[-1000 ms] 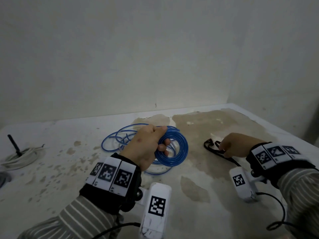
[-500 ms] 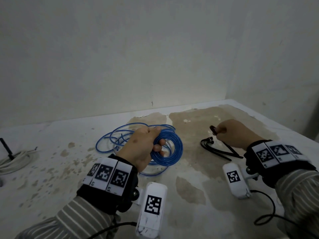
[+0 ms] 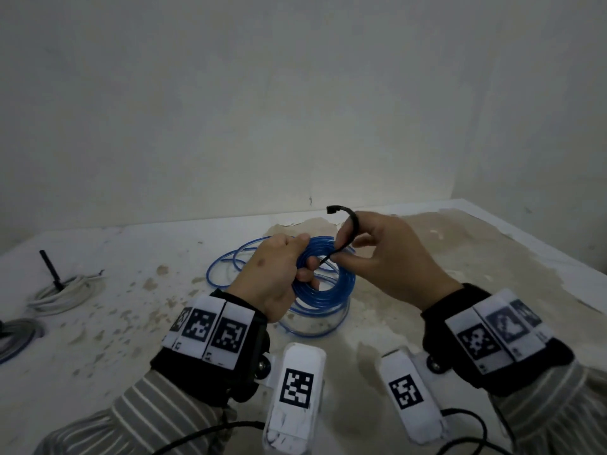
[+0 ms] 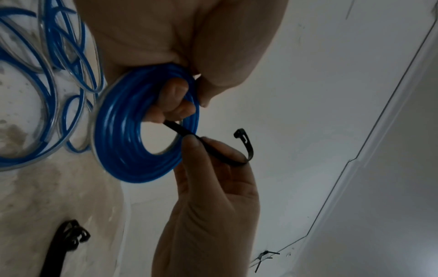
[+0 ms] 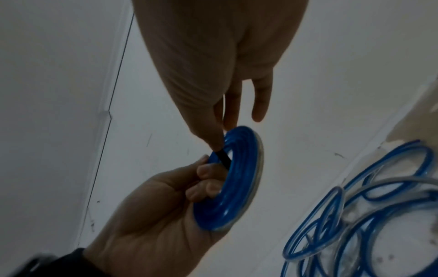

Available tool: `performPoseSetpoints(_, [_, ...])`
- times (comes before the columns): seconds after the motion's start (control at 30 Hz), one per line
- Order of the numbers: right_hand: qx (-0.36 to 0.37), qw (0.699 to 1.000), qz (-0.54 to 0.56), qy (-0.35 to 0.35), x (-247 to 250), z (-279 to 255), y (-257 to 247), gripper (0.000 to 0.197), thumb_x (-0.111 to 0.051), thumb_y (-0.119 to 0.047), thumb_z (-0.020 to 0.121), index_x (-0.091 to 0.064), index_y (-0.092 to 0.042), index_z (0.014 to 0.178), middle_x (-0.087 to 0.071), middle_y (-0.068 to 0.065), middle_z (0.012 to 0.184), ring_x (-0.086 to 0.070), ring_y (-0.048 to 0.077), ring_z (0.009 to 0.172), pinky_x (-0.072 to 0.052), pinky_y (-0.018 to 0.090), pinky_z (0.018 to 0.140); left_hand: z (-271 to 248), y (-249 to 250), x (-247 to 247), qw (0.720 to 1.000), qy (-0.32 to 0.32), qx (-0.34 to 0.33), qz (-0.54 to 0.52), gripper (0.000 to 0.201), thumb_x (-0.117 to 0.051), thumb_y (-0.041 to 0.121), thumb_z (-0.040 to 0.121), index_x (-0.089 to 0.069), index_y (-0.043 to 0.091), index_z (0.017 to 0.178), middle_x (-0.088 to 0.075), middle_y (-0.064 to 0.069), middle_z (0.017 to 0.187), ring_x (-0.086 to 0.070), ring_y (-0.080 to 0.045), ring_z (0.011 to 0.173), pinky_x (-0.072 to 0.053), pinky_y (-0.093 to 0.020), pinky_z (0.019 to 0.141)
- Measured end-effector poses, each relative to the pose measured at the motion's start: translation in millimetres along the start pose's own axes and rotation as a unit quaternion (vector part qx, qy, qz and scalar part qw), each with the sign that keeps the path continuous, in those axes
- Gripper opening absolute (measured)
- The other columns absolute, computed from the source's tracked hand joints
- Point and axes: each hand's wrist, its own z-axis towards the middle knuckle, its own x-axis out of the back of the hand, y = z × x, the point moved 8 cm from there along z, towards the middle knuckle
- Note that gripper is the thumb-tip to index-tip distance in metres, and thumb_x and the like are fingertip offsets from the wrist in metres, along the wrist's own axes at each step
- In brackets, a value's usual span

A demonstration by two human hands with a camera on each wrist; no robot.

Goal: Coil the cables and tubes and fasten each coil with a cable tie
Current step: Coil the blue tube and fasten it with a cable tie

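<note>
My left hand (image 3: 300, 269) grips a tight coil of blue tube (image 3: 331, 284) and holds it just above the stained white table (image 3: 131, 323). My right hand (image 3: 341, 254) pinches a black cable tie (image 3: 349, 231) between thumb and forefinger. The tie's thin end pokes into the coil's opening beside my left fingertips, and its head curls up and away. The left wrist view shows the coil (image 4: 123, 135) with the tie (image 4: 227, 155) entering its hole. In the right wrist view the tie (image 5: 224, 157) lies across the coil (image 5: 241, 178) near my left fingers (image 5: 206, 180).
Loose loops of the same blue tube (image 3: 230, 261) trail on the table behind the coil. A white cable bundle (image 3: 62, 290) with a black stub (image 3: 51, 269) and a grey cable (image 3: 16, 336) lie far left. Spare black ties (image 4: 68, 236) rest on the table. Walls close the back and right.
My right hand lifted one tie off the pile on the right and carried it left to the coil. The left hand kept its grip on the coil.
</note>
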Motion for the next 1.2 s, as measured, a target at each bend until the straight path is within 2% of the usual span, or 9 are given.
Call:
performPoseSetpoints(0.1, [0.027,0.999,-0.005,0.031,-8.9,4.1,-8.5,0.039,-0.072,-0.005,0.075,-0.049,-0.035,0.071,-0.061,-0.005,0.094,-0.058,0.007,0.09,-0.053,0.019,0.078,-7.0,5.5,9.7,1.0,0.012,-0.009,-0.006,0.023,-0.032,0.019,0.101,-0.046,0.006,0.087,-0.045,-0.004,0.058,-0.032,-0.009,0.041,-0.044,-0.024,0.046])
performPoseSetpoints(0.23, [0.064,0.996,-0.031,0.047,-22.7,10.6,-21.3,0.039,-0.069,0.002,0.075,-0.046,-0.029,0.07,-0.064,0.005,0.087,-0.061,0.018,0.079,-0.051,0.015,0.074,-12.2,11.4,21.9,0.999,0.032,-0.032,-0.009,0.023,-0.032,0.019,0.101,-0.043,0.008,0.084,-0.047,-0.007,0.062,-0.035,-0.01,0.043,-0.045,-0.025,0.049])
performPoseSetpoints(0.5, [0.163,0.98,-0.092,0.072,-41.9,11.0,-44.3,0.012,-0.069,-0.008,0.07,-0.057,-0.005,0.068,-0.06,0.01,0.069,-0.059,0.026,0.063,-0.054,0.042,0.057,-19.9,19.4,43.5,0.997,0.061,-0.038,0.031,0.026,-0.033,0.021,0.101,-0.036,0.009,0.077,-0.051,-0.008,0.063,-0.038,-0.008,0.038,-0.046,-0.029,0.052])
performPoseSetpoints(0.63, [0.128,0.989,-0.068,0.032,-52.1,16.1,-42.3,0.013,-0.072,-0.008,0.072,-0.059,-0.01,0.071,-0.062,0.008,0.073,-0.06,0.027,0.068,-0.055,0.045,0.063,-22.2,24.3,54.8,0.993,0.09,-0.058,0.05,0.02,-0.037,0.018,0.1,-0.043,0.008,0.083,-0.047,-0.008,0.076,-0.038,-0.009,0.044,-0.045,-0.027,0.048])
performPoseSetpoints(0.77, [0.044,0.998,0.007,-0.032,-56.4,20.0,-34.6,0.021,-0.074,-0.01,0.075,-0.057,-0.022,0.073,-0.062,-0.007,0.078,-0.061,0.01,0.079,-0.055,0.032,0.078,-23.9,23.6,60.4,0.993,0.091,-0.068,0.031,0.022,-0.038,0.013,0.099,-0.052,0.002,0.112,-0.049,-0.008,0.078,-0.038,-0.008,0.041,-0.042,-0.024,0.044])
performPoseSetpoints(0.9, [-0.035,0.991,0.117,-0.046,-53.6,21.0,-29.3,0.011,-0.071,-0.009,0.078,-0.065,-0.018,0.073,-0.068,-0.006,0.078,-0.065,0.011,0.085,-0.053,0.034,0.085,-26.4,24.6,62.7,0.995,0.08,-0.067,0.004,0.026,-0.038,0.012,0.099,-0.06,0.008,0.113,-0.058,-0.005,0.081,-0.034,-0.01,0.045,-0.041,-0.023,0.042])
performPoseSetpoints(1.0, [-0.06,0.987,0.14,-0.047,-48.6,23.5,-29.1,0.009,-0.073,-0.011,0.075,-0.069,-0.017,0.08,-0.07,-0.004,0.074,-0.066,0.008,0.077,-0.051,0.019,0.074,-27.6,23.6,63.5,0.995,0.079,-0.063,-0.013,0.026,-0.038,0.012,0.099,-0.062,0.009,0.11,-0.062,-0.004,0.082,-0.033,-0.01,0.043,-0.041,-0.023,0.043])
performPoseSetpoints(1.1, [-0.076,0.983,0.162,-0.031,-46.1,25.2,-27.5,0.016,-0.073,-0.008,0.076,-0.068,-0.019,0.087,-0.067,0.0,0.073,-0.064,0.014,0.071,-0.054,0.02,0.069,-28.2,22.6,62.3,0.995,0.077,-0.062,-0.013,0.025,-0.04,0.012,0.098,-0.065,0.014,0.1,-0.063,-0.007,0.085,-0.033,-0.011,0.045,-0.041,-0.026,0.046])
performPoseSetpoints(1.2, [-0.107,0.97,0.218,-0.024,-51.0,24.7,-27.6,0.011,-0.065,-0.003,0.082,-0.068,-0.012,0.087,-0.067,0.001,0.069,-0.062,0.006,0.061,-0.05,0.014,0.057,-28.5,24.1,61.2,0.994,0.085,-0.073,0.011,0.025,-0.044,0.011,0.097,-0.068,0.018,0.092,-0.062,-0.009,0.086,-0.033,-0.013,0.048,-0.037,-0.029,0.05])
